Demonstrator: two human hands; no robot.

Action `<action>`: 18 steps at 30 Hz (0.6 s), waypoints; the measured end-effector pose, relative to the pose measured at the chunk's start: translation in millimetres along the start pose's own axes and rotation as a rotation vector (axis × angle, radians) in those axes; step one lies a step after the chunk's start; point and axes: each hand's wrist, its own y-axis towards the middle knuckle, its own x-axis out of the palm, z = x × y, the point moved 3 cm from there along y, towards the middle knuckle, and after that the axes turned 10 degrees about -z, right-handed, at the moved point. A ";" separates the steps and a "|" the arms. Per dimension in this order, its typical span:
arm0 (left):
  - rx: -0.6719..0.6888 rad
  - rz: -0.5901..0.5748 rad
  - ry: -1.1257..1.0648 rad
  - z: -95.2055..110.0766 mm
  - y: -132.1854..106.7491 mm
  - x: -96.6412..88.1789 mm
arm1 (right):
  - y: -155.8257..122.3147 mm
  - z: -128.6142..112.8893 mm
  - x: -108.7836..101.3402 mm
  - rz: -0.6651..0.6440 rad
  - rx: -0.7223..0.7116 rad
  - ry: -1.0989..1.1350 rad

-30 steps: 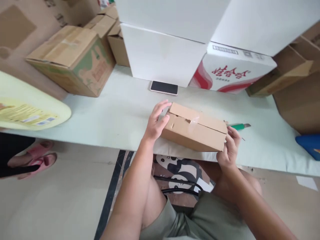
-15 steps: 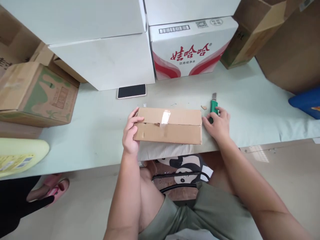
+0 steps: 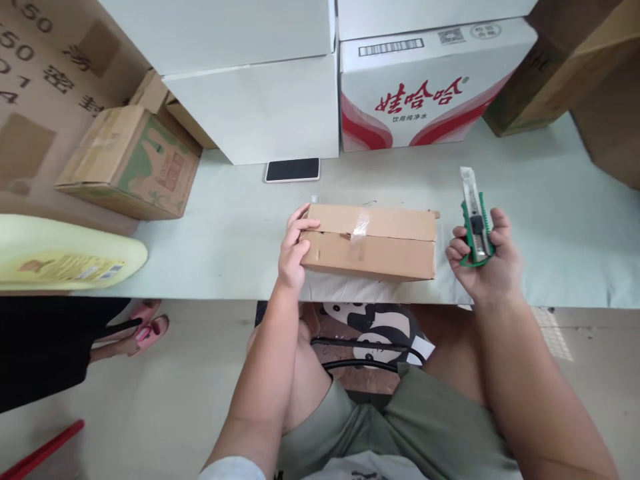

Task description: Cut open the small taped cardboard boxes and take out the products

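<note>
A small brown cardboard box [image 3: 385, 257] lies near the table's front edge, with a piece of clear tape [image 3: 360, 225] across the seam on its upper side. My left hand [image 3: 296, 247] grips the box's left end, fingers on top and side. To the right of the box, my right hand [image 3: 487, 263] is turned palm up, its fingers closed around a green utility knife [image 3: 477, 227]. The knife's blade end points away from me, raised off the table.
A phone [image 3: 293, 170] lies by the white cartons [image 3: 255, 110]. A red-and-white carton [image 3: 425, 100] stands behind the box. More cardboard boxes [image 3: 135, 160] and a pale yellow bottle [image 3: 70, 253] are at left. Another person's feet in pink sandals [image 3: 150, 330] show below the table.
My right hand has picked the utility knife up off the table and turned palm up with it. My left hand still holds the box. The view has shifted left.
</note>
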 end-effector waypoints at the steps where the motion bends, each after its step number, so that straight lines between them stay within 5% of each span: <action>1: -0.001 0.003 0.023 -0.1 -0.3 0.7 | -1.9 -0.5 0.8 -0.061 -0.010 0.005; 9: 0.000 -0.028 -0.012 -0.5 -8.6 1.3 | -15.3 -13.0 2.0 -0.162 -0.130 -0.221; 15: 0.009 -0.024 0.038 0.1 -8.4 0.4 | -15.8 -21.9 13.6 0.343 -0.144 -0.063; 18: 0.020 -0.043 0.005 2.2 -8.3 1.8 | -24.0 -38.6 23.2 0.425 -0.241 -0.071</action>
